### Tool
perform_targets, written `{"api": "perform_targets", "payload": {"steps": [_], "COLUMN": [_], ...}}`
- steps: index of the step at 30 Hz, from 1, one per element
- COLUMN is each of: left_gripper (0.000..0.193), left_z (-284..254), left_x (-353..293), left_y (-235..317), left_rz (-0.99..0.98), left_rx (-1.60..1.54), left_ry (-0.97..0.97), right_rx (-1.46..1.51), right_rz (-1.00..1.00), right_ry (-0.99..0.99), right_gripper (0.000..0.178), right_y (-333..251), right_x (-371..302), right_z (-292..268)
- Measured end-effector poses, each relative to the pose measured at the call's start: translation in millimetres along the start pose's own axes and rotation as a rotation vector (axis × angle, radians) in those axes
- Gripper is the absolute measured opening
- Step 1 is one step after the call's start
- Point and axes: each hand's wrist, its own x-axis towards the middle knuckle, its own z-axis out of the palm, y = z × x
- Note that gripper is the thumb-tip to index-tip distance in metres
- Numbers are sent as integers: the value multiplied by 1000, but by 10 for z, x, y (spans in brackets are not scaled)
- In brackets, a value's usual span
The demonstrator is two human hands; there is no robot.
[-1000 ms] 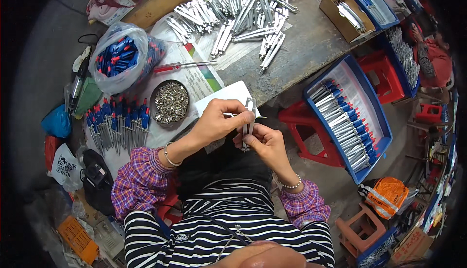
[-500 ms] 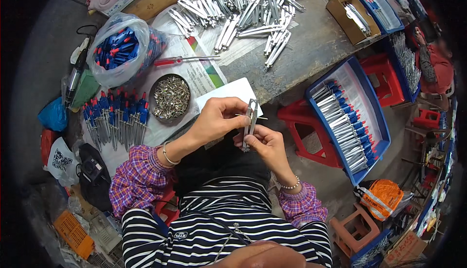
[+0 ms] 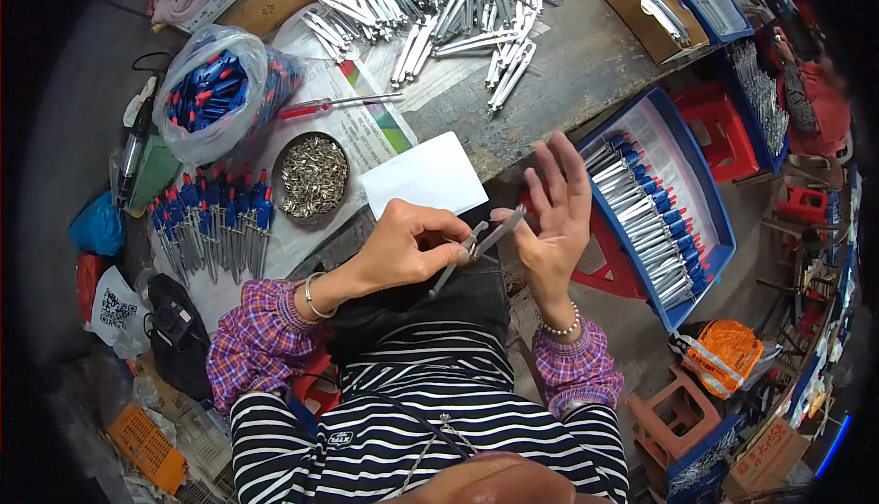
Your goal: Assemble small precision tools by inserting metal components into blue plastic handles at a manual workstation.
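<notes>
A hinged tool of slim silver metal arms (image 3: 497, 234) is between my hands, its arms now crossed and spread apart. My left hand (image 3: 407, 246) pinches it near the joint, thumb against forefinger. My right hand (image 3: 558, 225) is spread with fingers stretched upward; its thumb is beside the end of one arm, and I cannot tell whether they touch. Just beyond lies a white card (image 3: 426, 174) at the table edge. Small metal pieces (image 3: 313, 174) fill a round bowl left of the card. Silver metal parts (image 3: 439, 10) like the held arms are heaped at the back.
Blue-and-red-ended metal tools (image 3: 215, 220) lie at left, below a plastic bag (image 3: 197, 142) of blue and red parts. A red-handled screwdriver (image 3: 307, 108) rests on papers. At right, a blue tray (image 3: 717, 275) of similar tools stands over a red stool (image 3: 609, 261). A cardboard box (image 3: 632, 23) sits behind.
The tool's arms have swung from nearly side by side to crossed and spread. My right hand has let go and opened, moving up and right. The card is more fully visible.
</notes>
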Motion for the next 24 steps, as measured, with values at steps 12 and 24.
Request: {"api": "perform_targets", "payload": {"steps": [12, 24], "left_gripper": [16, 13], "left_z": [-23, -69], "left_x": [49, 72], "left_y": [-118, -141], "left_rz": [145, -27], "left_rx": [123, 36], "left_ry": [244, 133], "right_rx": [457, 416], "right_rz": [614, 573], "right_ry": [-258, -280], "right_gripper": [30, 17], "right_y": [232, 235], "right_x": [-634, -637], "right_z": [353, 347]}}
